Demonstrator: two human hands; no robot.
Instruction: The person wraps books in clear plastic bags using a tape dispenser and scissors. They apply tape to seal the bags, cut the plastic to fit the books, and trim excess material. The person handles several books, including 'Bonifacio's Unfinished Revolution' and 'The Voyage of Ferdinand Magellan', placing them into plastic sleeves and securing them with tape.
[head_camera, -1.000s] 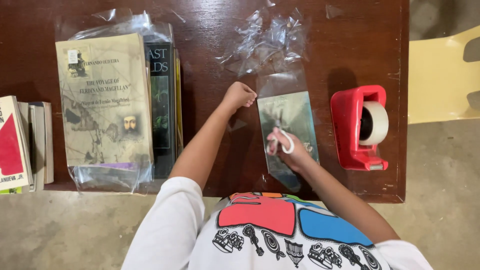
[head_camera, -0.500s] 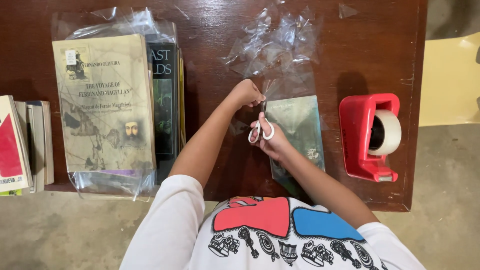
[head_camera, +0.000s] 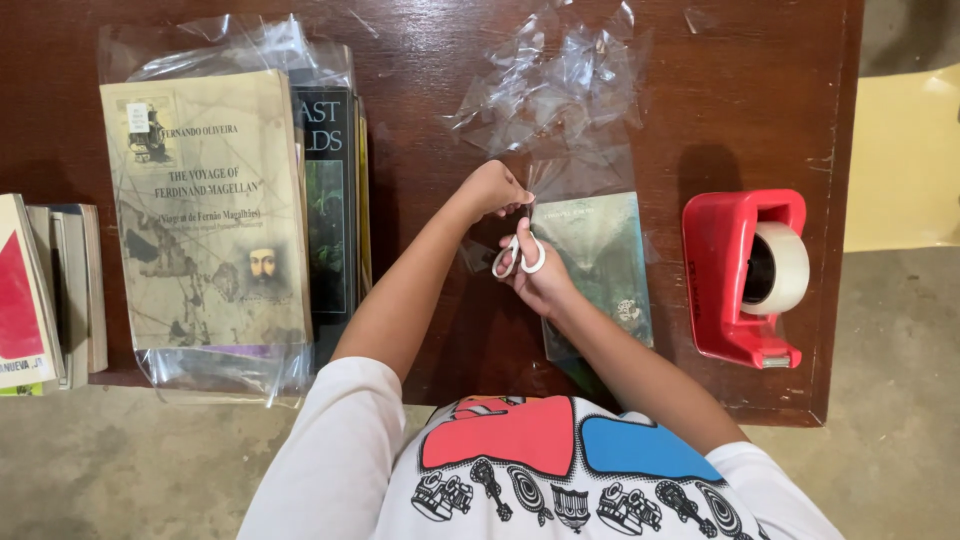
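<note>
The right hand (head_camera: 540, 280) has its fingers through the white handles of the scissors (head_camera: 520, 252), closed on them, blades pointing up toward the left hand. The left hand (head_camera: 492, 190) is curled shut, pinching the clear plastic (head_camera: 580, 165) just beside the blades. The plastic wraps a green book (head_camera: 600, 265) under the right hand. A red tape dispenser (head_camera: 740, 275) stands near, on the brown table (head_camera: 420, 130).

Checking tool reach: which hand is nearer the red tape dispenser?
Right. The right hand, holding scissors, lies over the green book beside the red tape dispenser; the left hand sits farther left.
</note>
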